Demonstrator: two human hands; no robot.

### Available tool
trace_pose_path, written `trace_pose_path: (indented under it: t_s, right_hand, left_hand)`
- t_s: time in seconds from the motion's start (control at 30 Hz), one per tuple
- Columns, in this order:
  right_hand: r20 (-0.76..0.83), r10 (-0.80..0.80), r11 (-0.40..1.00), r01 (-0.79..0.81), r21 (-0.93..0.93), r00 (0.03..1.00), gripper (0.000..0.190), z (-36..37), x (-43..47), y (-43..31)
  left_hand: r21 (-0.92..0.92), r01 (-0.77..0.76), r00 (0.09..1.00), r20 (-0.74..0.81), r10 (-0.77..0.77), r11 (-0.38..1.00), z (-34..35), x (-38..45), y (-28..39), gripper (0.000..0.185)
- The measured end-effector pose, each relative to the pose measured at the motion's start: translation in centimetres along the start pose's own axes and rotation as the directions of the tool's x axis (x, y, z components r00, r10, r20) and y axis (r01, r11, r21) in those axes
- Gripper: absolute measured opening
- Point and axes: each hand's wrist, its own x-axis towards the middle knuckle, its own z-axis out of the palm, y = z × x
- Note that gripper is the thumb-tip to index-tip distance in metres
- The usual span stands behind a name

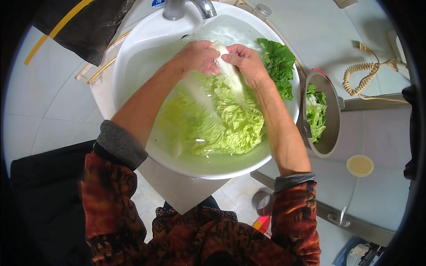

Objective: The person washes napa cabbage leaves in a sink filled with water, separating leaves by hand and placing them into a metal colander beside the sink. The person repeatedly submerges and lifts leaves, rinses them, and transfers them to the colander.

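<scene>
A white washbasin full of water lies before me. In it, my left hand and my right hand grip the pale stem end of a Chinese cabbage leaf from both sides. The leaf's frilly yellow-green blade trails down into the water. More pale cabbage leaves float under and beside it, partly submerged. At the basin's right wall rests a darker green leaf. Water runs near the chrome faucet at the back rim, beyond my hands.
Right of the basin, a grey pot holds green cabbage leaves. A lidded glass jar stands behind the rim. A coiled beige cord hangs at the right wall. Black plastic lies at the upper left. Below is a brown bin.
</scene>
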Motion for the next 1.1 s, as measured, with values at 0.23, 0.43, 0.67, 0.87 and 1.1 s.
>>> trace_pose_path:
  t_s: [0.23, 0.43, 0.67, 0.87, 1.1]
  right_hand:
    - [-0.052, -0.359, 0.853, 0.305, -0.423, 0.932, 0.012, 2.2, 0.0, 1.5]
    - [-0.267, -0.256, 0.958, 0.208, -0.197, 0.929, 0.010, 1.5, 0.4, 0.3]
    - [-0.206, -0.115, 0.990, 0.129, 0.057, 0.972, 0.006, 1.1, 0.2, 0.2]
    - [-0.261, -0.156, 0.962, 0.206, 0.179, 0.953, 0.005, 1.6, -0.1, -0.1]
    - [-0.265, -0.151, 0.930, 0.228, 0.290, 0.952, 0.006, 1.7, 0.3, 0.6]
  left_hand:
    - [0.136, 0.097, 0.984, -0.164, -0.074, 0.986, 0.2, 0.3, -0.8, 0.026]
    - [0.067, 0.078, 0.950, -0.308, -0.054, 0.995, 0.0, 1.2, -1.7, 0.022]
    - [-0.030, 0.019, 1.000, 0.002, -0.019, 0.999, 1.1, 0.2, -0.7, 0.025]
    - [0.072, 0.088, 0.994, 0.053, -0.092, 0.994, 2.0, 0.2, -0.7, 0.031]
    - [0.141, 0.026, 1.000, 0.011, -0.028, 0.990, 1.8, 0.8, -1.5, 0.031]
